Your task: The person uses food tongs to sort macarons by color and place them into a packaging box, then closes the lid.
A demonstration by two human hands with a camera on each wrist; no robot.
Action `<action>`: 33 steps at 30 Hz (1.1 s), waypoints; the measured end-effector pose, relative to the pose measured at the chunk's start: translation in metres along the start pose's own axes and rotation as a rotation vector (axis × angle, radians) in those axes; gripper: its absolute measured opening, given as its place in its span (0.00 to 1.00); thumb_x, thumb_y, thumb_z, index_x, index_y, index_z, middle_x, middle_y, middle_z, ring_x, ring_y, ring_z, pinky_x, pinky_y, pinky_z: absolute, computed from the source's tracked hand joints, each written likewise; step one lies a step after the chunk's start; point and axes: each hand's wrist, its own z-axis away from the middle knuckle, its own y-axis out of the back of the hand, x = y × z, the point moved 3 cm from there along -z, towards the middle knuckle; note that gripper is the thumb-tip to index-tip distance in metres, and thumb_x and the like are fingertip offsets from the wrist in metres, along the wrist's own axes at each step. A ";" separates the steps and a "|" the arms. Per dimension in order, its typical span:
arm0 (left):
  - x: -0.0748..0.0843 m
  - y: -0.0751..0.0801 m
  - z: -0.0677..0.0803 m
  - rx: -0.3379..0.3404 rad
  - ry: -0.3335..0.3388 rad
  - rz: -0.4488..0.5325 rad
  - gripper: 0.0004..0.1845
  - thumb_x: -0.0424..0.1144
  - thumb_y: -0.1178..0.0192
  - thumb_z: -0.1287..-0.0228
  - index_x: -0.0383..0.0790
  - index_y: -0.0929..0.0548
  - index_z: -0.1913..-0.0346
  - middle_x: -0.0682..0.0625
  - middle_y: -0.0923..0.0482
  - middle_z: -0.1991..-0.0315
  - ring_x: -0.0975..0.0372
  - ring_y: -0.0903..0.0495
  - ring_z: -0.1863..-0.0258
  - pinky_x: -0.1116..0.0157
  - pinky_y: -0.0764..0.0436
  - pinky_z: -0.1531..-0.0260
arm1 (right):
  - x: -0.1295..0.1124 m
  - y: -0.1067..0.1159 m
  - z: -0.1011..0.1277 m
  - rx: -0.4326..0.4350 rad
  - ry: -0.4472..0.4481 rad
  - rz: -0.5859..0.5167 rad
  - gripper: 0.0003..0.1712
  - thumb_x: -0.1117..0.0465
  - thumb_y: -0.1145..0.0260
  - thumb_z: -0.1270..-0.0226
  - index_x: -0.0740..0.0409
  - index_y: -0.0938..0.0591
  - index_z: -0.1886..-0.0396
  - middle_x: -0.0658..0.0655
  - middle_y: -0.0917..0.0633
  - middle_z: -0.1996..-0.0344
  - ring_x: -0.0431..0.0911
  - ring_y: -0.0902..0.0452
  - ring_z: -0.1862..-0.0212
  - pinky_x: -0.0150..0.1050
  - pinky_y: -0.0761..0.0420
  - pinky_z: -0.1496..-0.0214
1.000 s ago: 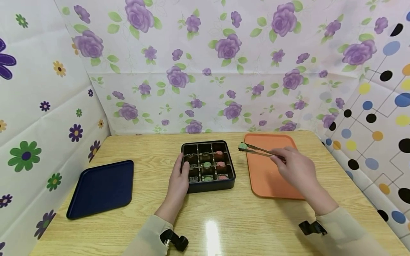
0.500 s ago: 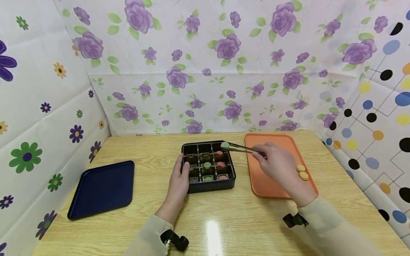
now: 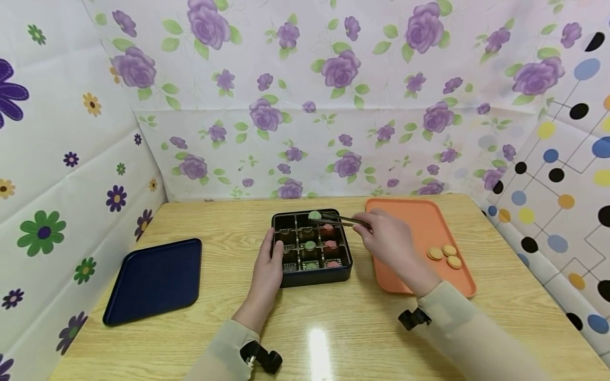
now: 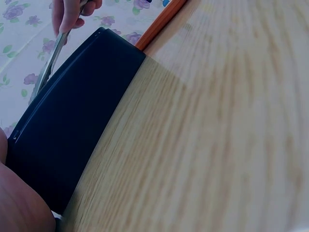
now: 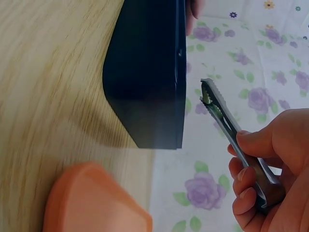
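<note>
A dark compartment box (image 3: 281, 278) stands mid-table and holds several pink and green round sweets (image 3: 310, 245). My left hand (image 3: 268, 269) holds its left wall, thumb on the rim. My right hand (image 3: 388, 242) grips metal tongs (image 3: 340, 219) that pinch a green sweet (image 3: 314, 215) just above the box's back middle compartment. The right wrist view shows the tongs (image 5: 227, 123) with the green sweet (image 5: 207, 98) between the tips, beside the box (image 5: 145, 72). In the left wrist view the box's side (image 4: 72, 121) and the tongs (image 4: 50, 63) appear.
An orange tray (image 3: 419, 222) lies right of the box with three yellow-orange sweets (image 3: 444, 254) on it. A dark blue tray (image 3: 154, 278) lies at the left. Flowered sheets wall in the wooden table (image 3: 333, 317) on three sides.
My right hand has carried the tongs and the green sweet leftward, from over the orange tray's edge to above the box. The left hand has stayed on the box.
</note>
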 end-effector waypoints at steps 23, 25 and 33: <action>0.000 -0.001 0.000 -0.007 -0.023 0.004 0.34 0.54 0.54 0.07 0.58 0.48 0.08 0.48 0.52 0.09 0.44 0.51 0.12 0.36 0.48 0.17 | -0.010 -0.026 -0.015 -0.056 -0.007 0.002 0.17 0.51 0.30 0.15 0.48 0.09 0.35 0.56 0.12 0.53 0.46 0.22 0.71 0.45 0.24 0.71; 0.001 -0.001 0.000 -0.007 -0.023 0.006 0.34 0.54 0.54 0.07 0.58 0.48 0.08 0.48 0.52 0.09 0.44 0.51 0.12 0.36 0.48 0.17 | -0.011 -0.027 -0.015 -0.053 -0.007 0.002 0.17 0.51 0.30 0.16 0.47 0.08 0.36 0.56 0.12 0.53 0.47 0.22 0.71 0.46 0.23 0.71; 0.001 0.000 0.001 -0.004 -0.026 -0.001 0.33 0.54 0.54 0.07 0.59 0.48 0.08 0.47 0.53 0.09 0.44 0.50 0.12 0.35 0.47 0.17 | -0.011 -0.029 -0.017 -0.046 -0.002 0.005 0.16 0.51 0.30 0.16 0.47 0.08 0.37 0.55 0.12 0.54 0.47 0.20 0.69 0.47 0.21 0.70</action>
